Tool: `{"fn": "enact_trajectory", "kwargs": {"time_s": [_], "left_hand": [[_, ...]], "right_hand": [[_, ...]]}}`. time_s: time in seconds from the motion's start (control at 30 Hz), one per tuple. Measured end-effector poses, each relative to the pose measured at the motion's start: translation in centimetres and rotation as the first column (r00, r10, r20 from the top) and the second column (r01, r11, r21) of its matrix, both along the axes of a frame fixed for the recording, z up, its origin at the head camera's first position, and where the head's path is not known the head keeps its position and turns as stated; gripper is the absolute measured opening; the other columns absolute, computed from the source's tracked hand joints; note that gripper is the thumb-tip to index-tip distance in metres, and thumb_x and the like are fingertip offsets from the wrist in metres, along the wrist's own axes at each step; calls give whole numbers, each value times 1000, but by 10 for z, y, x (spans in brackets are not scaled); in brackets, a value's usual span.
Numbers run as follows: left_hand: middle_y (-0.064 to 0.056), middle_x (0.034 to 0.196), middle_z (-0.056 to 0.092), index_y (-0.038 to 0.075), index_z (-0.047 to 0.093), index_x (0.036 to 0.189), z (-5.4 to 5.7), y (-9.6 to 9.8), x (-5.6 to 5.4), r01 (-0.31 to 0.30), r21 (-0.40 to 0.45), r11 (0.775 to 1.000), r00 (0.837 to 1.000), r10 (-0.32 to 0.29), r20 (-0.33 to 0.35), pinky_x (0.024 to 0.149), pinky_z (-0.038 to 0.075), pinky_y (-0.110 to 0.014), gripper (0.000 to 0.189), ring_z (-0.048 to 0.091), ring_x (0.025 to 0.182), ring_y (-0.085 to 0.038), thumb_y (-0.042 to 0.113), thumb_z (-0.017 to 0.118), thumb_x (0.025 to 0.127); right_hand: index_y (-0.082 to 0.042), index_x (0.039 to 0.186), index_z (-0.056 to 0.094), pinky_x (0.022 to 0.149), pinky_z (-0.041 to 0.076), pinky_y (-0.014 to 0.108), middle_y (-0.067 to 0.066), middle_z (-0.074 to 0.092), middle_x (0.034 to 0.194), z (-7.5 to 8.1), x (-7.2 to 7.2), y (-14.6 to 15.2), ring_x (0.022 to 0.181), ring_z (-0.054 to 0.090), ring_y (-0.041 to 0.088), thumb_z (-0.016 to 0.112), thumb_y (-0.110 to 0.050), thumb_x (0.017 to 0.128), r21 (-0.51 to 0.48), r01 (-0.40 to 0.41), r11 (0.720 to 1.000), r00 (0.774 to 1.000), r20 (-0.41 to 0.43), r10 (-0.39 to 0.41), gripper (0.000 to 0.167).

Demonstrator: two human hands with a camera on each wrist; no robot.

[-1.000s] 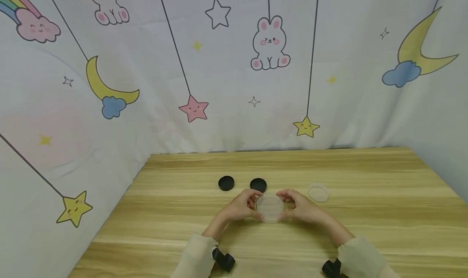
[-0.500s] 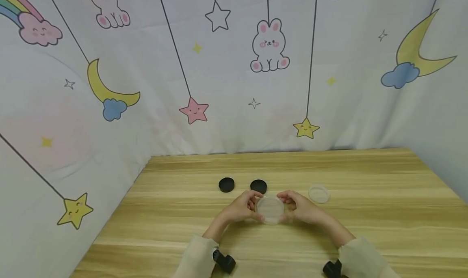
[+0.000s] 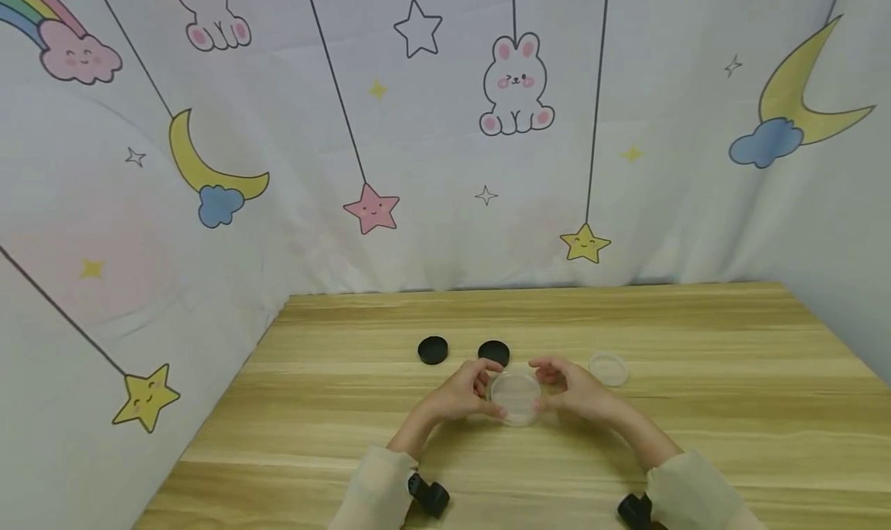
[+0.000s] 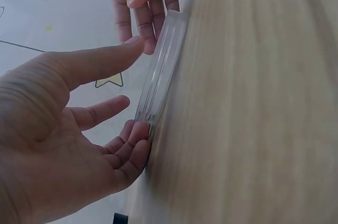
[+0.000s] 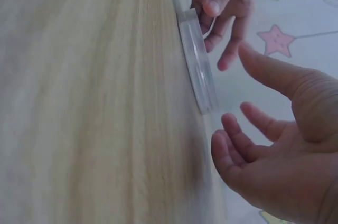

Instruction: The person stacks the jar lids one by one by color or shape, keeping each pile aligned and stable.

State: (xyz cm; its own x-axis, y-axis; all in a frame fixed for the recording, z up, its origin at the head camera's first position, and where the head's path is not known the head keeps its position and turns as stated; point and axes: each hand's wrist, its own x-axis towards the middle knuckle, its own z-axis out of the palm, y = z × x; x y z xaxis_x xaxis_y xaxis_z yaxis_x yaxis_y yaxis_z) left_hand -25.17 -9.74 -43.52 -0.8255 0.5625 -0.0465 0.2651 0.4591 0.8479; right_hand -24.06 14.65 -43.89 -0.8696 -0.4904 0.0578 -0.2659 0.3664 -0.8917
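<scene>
A clear, shallow round petri dish (image 3: 516, 397) lies flat on the wooden table between both hands. Seen edge-on in the left wrist view, the dish (image 4: 162, 68) shows layered rims. My left hand (image 3: 461, 391) is at its left side, fingertips right at the rim, with thumb and index finger spread away from it in the left wrist view. On the other side, my right hand (image 3: 576, 391) has its fingers loosely bent; the right wrist view shows a gap between this hand (image 5: 280, 145) and the dish (image 5: 198, 65).
Two black round caps (image 3: 433, 350) lie behind the left hand, the nearer black cap (image 3: 493, 352) just beyond its fingertips. A second clear round piece (image 3: 609, 368) lies to the right, behind the right hand. A printed curtain (image 3: 445, 143) hangs behind the table (image 3: 334, 437).
My right hand has drawn slightly away from the dish's right side, its fingers opening a little. The left hand and the dish have stayed nearly in place; the head view shifted slightly.
</scene>
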Motion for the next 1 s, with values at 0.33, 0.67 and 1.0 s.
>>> {"fn": "enact_trajectory", "kwargs": {"time_s": [0.33,0.67,1.0], "left_hand": [[-20,117,46,1,50,132,10,8,7,-126,-33,991,988,123,-91,80,41,-36,59,43,96,-24,16,78,82],[-19,116,48,1,53,131,34,60,12,-195,144,970,968,214,-129,80,41,-29,55,47,98,-25,18,76,85],[-7,118,49,8,54,130,44,117,11,-256,229,939,964,267,-14,76,41,-24,55,45,98,-16,21,79,82]], "right_hand": [[7,137,46,98,49,50,29,53,130,12,-2,3,119,50,42,77,-16,84,29,73,997,997,-13,-72,65],[4,141,42,101,44,55,31,48,137,24,-4,25,126,45,47,74,-24,87,44,105,993,994,-6,-105,69],[6,144,38,99,45,57,35,43,141,44,-8,54,129,42,51,63,-11,93,78,132,988,991,-39,-130,58]]}}
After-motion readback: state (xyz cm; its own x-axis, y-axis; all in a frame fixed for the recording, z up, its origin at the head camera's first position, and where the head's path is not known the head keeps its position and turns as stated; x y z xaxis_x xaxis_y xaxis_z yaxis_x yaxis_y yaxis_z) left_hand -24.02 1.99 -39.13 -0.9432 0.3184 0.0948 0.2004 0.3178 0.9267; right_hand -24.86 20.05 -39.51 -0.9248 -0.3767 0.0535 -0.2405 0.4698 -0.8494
